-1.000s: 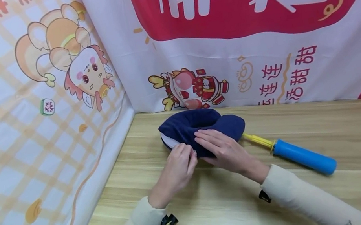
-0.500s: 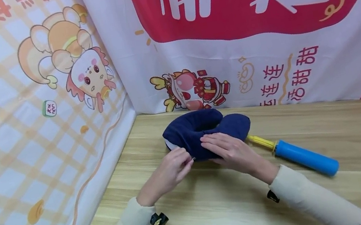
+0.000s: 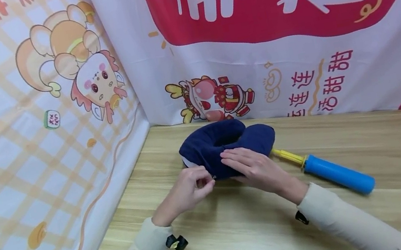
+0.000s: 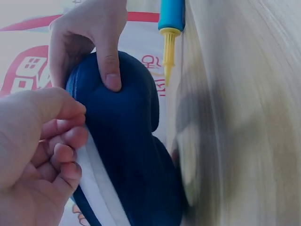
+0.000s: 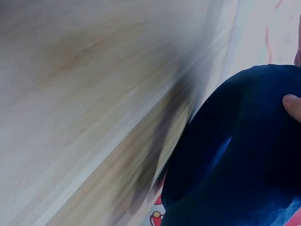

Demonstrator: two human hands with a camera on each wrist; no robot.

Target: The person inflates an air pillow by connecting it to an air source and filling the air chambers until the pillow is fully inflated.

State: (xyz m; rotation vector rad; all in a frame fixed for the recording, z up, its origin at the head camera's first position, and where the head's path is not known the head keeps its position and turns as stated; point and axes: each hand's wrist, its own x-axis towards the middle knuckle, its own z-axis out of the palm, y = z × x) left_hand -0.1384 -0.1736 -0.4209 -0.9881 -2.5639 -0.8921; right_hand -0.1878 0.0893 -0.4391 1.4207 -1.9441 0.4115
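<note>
A navy U-shaped neck pillow (image 3: 203,142) lies on the wooden table. Along its left side runs a gap in the cover, where a white inside (image 4: 101,181) shows. My left hand (image 3: 185,189) is at the pillow's near edge, thumb and forefinger pinching at a small metallic zipper pull (image 3: 214,178); the fingertips largely cover it in the left wrist view. With the thumb on one face and the fingers on the other, my right hand (image 3: 257,170) grips the pillow's near side. In the right wrist view the pillow (image 5: 235,155) fills the lower right, one thumb tip resting on it.
A blue hand pump (image 3: 337,173) with a yellow nozzle (image 3: 287,155) lies right of the pillow, its tip close to the pillow's right end. Printed cloths (image 3: 144,77) hang behind and to the left of the table (image 3: 240,242).
My left hand has shifted slightly left and toward me, its fingers now forming a rounder pinch. The right hand keeps its grip, slightly farther right. The pump stays put.
</note>
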